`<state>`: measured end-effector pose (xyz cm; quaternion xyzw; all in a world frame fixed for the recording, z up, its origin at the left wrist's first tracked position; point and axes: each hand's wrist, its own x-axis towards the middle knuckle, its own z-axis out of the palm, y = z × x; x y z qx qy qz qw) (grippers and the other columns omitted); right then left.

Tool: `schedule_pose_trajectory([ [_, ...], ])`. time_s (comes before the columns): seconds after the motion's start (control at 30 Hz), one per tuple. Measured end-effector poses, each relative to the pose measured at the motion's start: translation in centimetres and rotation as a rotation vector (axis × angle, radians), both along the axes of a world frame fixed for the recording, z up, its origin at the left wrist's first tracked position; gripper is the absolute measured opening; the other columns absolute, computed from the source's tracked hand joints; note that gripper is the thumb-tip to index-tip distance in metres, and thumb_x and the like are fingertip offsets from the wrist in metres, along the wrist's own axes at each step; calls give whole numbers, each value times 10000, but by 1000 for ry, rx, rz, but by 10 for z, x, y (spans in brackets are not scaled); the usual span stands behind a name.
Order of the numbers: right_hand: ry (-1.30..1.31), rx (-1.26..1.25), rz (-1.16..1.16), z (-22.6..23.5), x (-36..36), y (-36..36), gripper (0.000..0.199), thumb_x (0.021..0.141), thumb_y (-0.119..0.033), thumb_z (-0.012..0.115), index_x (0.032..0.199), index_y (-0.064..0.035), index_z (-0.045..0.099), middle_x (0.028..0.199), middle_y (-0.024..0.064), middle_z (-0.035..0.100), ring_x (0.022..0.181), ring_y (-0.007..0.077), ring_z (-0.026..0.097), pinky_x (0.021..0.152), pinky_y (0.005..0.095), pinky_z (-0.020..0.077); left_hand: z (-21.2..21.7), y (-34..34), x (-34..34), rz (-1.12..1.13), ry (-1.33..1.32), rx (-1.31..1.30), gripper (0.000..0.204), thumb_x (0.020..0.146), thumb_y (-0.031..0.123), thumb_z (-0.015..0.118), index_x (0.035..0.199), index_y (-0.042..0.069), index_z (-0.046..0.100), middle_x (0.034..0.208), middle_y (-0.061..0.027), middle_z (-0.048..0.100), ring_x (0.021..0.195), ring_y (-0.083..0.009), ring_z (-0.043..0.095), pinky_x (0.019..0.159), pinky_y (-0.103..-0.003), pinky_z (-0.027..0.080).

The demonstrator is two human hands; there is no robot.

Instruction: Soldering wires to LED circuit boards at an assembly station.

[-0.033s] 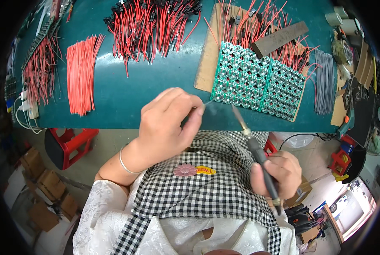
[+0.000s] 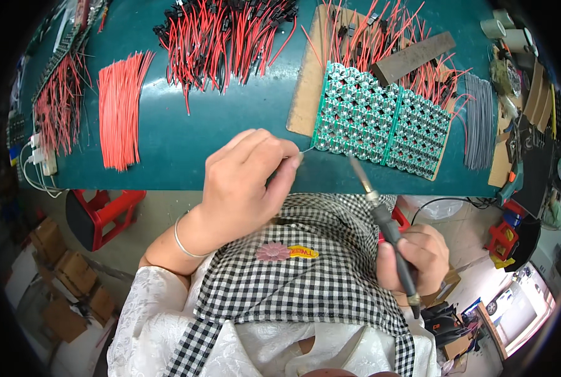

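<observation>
My left hand [image 2: 242, 182] is closed, pinching a thin solder wire [image 2: 307, 151] whose end touches the near left corner of a green circuit board panel [image 2: 381, 122] covered with round silver pads. My right hand [image 2: 418, 257] grips a soldering iron [image 2: 381, 213] by its dark handle, down over my checked apron. The iron's tip points up at the panel's near edge, a little short of it. The panel lies partly on a cardboard sheet [image 2: 305, 94] on the teal table [image 2: 199, 144].
A bundle of cut red wires [image 2: 118, 110] lies at the left, with more red wires [image 2: 57, 103] beyond it. Red and black leads with connectors [image 2: 224, 38] are heaped at the back. Grey wires [image 2: 479, 122], a dark bar [image 2: 412, 58] and tape rolls [image 2: 500, 28] sit right. A red stool [image 2: 104, 210] stands below.
</observation>
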<state>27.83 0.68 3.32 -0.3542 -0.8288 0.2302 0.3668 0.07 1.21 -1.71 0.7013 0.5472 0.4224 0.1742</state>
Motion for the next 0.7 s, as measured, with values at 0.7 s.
schedule_pose_trajectory([
  [0.7,-81,46,-48,-20,-28,11,350,715,-33,889,928,-56,613,696,58,653,532,208,612,480,316,467,-18,14,17,-40,2,-26,164,817,-35,769,921,31,660,777,-96,694,661,-274,684,592,-361,538],
])
